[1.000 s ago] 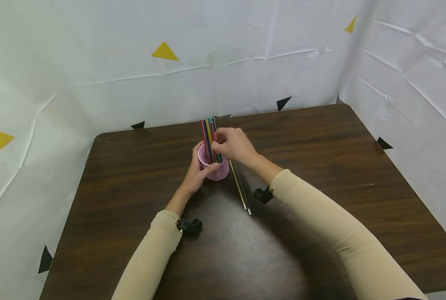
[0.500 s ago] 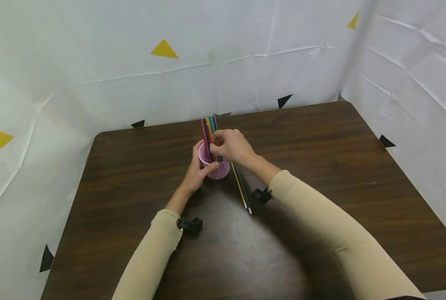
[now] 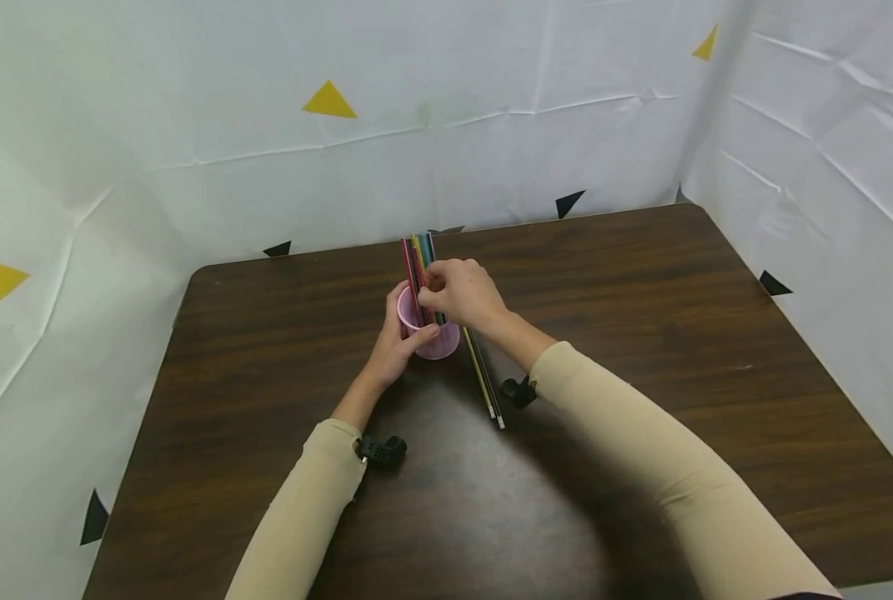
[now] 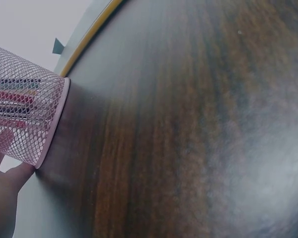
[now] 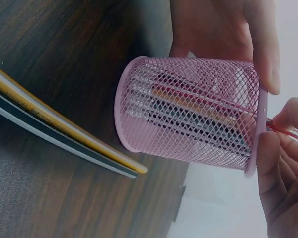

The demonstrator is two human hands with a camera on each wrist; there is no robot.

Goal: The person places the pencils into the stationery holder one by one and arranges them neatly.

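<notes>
A pink mesh cup stands on the dark wooden table. Several coloured pencils stand upright in it. My left hand is curled round the cup's left side, thumb on its rim. My right hand pinches the pencils just above the rim; in the right wrist view its fingers hold a red pencil at the cup's mouth. Two loose pencils, one yellow and one dark, lie on the table right of the cup.
White sheets with yellow and black triangles wall the table at the back, left and right. The table's back edge lies close behind the cup. Small black wrist cameras sit at both sleeves.
My right hand has slid slightly left and down along the pencils. The left hand and the cup have stayed put.
</notes>
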